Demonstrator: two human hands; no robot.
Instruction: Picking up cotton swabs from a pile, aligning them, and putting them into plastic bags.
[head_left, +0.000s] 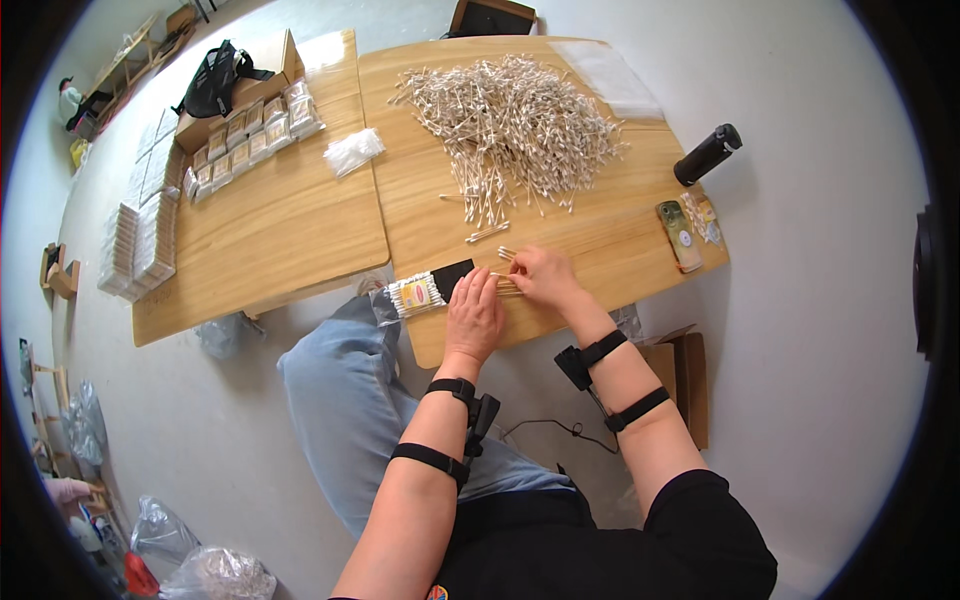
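Observation:
My right hand [545,278] is closed in a pinch around a few cotton swabs [506,252], whose white tips stick out past the fingers. Beside it, my left hand [475,312] lies with fingers stretched out, touching the edge of a black flat piece [453,274]. More swab sticks show between the two hands; whether the left fingers press on them is hard to see. Left of that hand, a clear bag of cotton swabs [414,294] with a yellow and white label lies at the table's near edge. A few loose swabs [487,233] rest just beyond my hands.
A large heap of cotton swabs [515,125] covers the far table. Clear bags [354,151], packed boxes [250,140] and stacked white packs [152,240] lie leftward. A black bottle [708,155] and phone [680,237] stand and lie right. Below is a cardboard box [690,390].

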